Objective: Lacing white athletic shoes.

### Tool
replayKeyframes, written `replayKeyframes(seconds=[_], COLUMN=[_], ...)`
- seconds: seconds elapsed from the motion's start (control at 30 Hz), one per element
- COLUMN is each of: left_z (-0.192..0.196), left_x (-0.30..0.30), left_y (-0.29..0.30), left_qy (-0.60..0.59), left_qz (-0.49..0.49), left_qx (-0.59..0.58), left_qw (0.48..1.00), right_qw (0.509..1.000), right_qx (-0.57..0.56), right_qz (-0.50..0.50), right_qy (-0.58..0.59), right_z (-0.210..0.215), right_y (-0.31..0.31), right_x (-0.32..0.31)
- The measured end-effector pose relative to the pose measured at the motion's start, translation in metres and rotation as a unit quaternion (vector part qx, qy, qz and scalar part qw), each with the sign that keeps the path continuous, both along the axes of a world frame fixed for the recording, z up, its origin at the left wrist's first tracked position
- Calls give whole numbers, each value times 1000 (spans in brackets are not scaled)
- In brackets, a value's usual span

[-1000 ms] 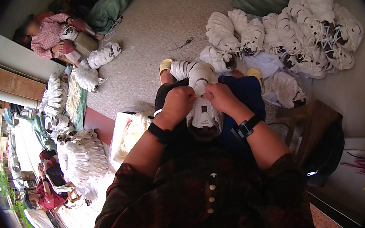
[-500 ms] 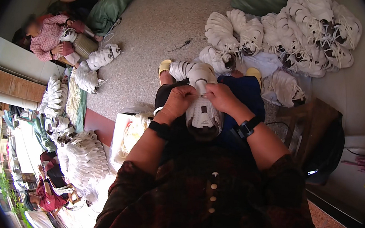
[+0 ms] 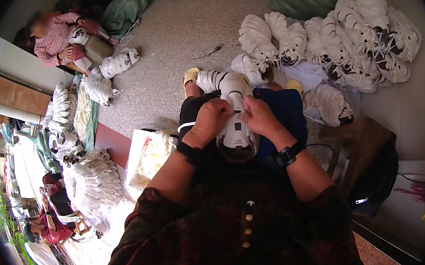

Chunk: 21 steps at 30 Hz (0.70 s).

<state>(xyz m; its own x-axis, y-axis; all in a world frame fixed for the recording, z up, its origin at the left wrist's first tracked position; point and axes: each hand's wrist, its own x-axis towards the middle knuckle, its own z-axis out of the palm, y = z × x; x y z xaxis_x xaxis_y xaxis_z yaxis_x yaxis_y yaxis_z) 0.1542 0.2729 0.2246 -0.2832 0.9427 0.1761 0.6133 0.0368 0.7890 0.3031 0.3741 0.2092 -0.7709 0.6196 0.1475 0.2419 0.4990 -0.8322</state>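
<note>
A white shoe upper [image 3: 236,136] with a dark opening lies on my lap, its heel toward me. Beyond it, a nested row of white uppers [image 3: 230,83] runs over my knees. My left hand [image 3: 212,118] is at the upper's left side near the lacing area, thumb and fingers pinched together. My right hand [image 3: 262,118] faces it from the right, fingertips also closed over the lacing area. Only a small gap separates the two hands. Whatever the fingertips hold is too small to make out.
A white box of pale laces [image 3: 151,160] stands left of my left arm. Heaps of nested white uppers [image 3: 354,41] lie at the far right, more [image 3: 94,185] at the left. A wooden stool [image 3: 348,147] is at my right. Other people [image 3: 59,41] sit at the far left.
Both hands remain at the upper's lacing area. My right hand's fingers have shifted slightly, and both fingertips sit a little nearer me. The view has tilted a bit.
</note>
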Motion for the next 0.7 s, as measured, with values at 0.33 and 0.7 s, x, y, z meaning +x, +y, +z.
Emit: replayKeyframes(seconds=[0.33, 0.7], left_z=[7, -18], left_x=[10, 10], left_y=[6, 6], left_qy=[22, 70], left_qz=[17, 58], left_qx=[-45, 7], left_qw=[999, 996], right_qw=[999, 995], right_qx=[33, 99], right_qz=[-15, -8], right_qy=[2, -14], right_z=[-8, -5], right_y=[2, 5], right_x=[-4, -20])
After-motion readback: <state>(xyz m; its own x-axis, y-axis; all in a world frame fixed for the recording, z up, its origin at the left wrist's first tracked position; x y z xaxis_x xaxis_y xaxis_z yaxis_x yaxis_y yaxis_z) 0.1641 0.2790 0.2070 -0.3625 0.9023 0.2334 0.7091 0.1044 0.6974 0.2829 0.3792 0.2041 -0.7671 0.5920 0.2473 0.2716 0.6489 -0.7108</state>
